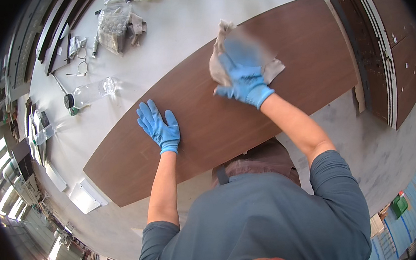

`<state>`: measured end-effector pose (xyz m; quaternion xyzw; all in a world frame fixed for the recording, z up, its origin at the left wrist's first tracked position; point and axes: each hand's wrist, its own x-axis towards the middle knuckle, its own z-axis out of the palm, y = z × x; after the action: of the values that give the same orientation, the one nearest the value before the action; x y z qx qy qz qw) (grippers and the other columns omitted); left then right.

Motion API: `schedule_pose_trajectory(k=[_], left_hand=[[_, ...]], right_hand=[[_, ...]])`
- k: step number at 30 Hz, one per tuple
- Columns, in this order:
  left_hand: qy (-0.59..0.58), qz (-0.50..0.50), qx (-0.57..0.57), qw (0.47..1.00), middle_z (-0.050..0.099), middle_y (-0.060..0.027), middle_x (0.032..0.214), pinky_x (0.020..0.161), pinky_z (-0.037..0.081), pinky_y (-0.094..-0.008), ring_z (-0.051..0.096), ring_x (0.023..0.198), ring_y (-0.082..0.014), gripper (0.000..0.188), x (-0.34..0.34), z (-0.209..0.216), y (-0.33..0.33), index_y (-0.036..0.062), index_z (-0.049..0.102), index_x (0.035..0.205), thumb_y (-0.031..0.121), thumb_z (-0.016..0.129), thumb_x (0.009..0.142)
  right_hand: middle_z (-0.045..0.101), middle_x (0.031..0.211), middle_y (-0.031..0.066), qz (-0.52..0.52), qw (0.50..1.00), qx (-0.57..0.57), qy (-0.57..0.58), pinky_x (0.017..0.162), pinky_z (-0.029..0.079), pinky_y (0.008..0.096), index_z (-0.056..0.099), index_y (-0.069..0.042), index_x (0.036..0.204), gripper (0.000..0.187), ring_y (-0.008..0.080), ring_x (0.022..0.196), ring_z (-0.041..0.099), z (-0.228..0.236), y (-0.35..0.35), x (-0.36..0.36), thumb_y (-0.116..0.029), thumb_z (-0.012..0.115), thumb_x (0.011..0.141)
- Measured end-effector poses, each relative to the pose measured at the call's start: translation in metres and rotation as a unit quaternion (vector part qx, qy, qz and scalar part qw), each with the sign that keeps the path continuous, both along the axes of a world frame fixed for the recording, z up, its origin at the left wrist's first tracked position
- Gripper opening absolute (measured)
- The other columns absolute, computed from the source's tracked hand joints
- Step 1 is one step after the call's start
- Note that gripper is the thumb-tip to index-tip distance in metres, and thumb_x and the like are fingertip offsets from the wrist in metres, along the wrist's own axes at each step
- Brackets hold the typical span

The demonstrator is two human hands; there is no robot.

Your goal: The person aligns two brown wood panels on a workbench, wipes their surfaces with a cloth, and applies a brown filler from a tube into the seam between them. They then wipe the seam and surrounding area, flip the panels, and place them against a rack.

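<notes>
Evidently, in the head view, wiping is under way: the gloved right hand (246,79) lies over a beige cloth (273,70) on the curved brown board (208,130), which is on the white desk (171,37). Blur hides its fingers, so whether they pinch or press cannot be told. The gloved left hand (158,127) rests on the board, fingers slightly spread. Which parts are done or left does not show.

No legible text. Dark print (250,78) across back of right glove (244,81), too blurred to read; dark marking on left glove (160,130), also unreadable; small white labels on brown panels (410,91) at right, too tiny to make out
</notes>
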<state>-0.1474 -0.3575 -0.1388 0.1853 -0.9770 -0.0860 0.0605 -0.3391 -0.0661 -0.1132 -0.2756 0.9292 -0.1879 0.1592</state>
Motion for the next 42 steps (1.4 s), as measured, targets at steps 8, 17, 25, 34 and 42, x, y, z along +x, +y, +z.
schedule_pose_trajectory(k=[8,17,25,34,42], left_hand=[[-0.004,-0.009,0.002,1.000,0.026,-0.0198,0.179,0.134,0.010,-0.0572,0.020,0.166,-0.0432,0.077,-0.006,0.003,0.001,0.0112,0.033,0.173,0.038,0.059,0.105],[-0.013,0.003,0.006,1.000,0.025,-0.0191,0.180,0.135,0.009,-0.0572,0.019,0.166,-0.0432,0.078,-0.003,0.000,0.001,0.0109,0.032,0.173,0.036,0.059,0.104],[-0.014,-0.007,0.000,1.000,0.025,-0.0204,0.179,0.135,0.010,-0.0570,0.020,0.166,-0.0436,0.077,-0.003,0.000,0.000,0.0092,0.032,0.172,0.036,0.059,0.105],[-0.019,-0.015,-0.007,1.000,0.026,-0.0206,0.179,0.134,0.010,-0.0569,0.021,0.166,-0.0428,0.075,-0.002,-0.002,-0.002,0.0079,0.032,0.172,0.036,0.056,0.107],[-0.012,-0.018,-0.004,1.000,0.026,-0.0201,0.179,0.134,0.010,-0.0571,0.021,0.166,-0.0425,0.075,-0.002,0.000,-0.001,0.0081,0.032,0.172,0.038,0.055,0.108]], right_hand=[[0.053,0.163,0.0120,0.114,0.981,-0.141,0.077,0.127,0.032,0.0515,0.062,-0.010,0.146,0.059,0.0311,0.153,0.047,0.005,-0.049,0.029,-0.045,0.064,0.098],[0.034,0.175,0.0228,-0.333,0.888,0.186,0.259,0.133,0.024,0.0482,0.045,-0.006,0.165,0.069,0.0378,0.162,0.032,-0.037,0.218,-0.235,-0.050,0.040,0.112],[0.058,0.153,0.0214,0.039,0.964,-0.023,0.263,0.120,0.043,0.0462,0.054,-0.002,0.152,0.061,0.0342,0.138,0.059,-0.017,-0.025,-0.051,-0.038,0.056,0.102],[0.050,0.165,0.0191,-0.144,0.958,0.055,0.242,0.130,0.029,0.0494,0.056,-0.008,0.152,0.059,0.0370,0.152,0.046,-0.023,0.161,-0.185,-0.044,0.056,0.105],[0.058,0.154,0.0239,-0.258,0.934,0.061,0.238,0.121,0.042,0.0511,0.058,-0.004,0.151,0.057,0.0397,0.141,0.057,-0.030,0.157,-0.146,-0.036,0.059,0.103]])
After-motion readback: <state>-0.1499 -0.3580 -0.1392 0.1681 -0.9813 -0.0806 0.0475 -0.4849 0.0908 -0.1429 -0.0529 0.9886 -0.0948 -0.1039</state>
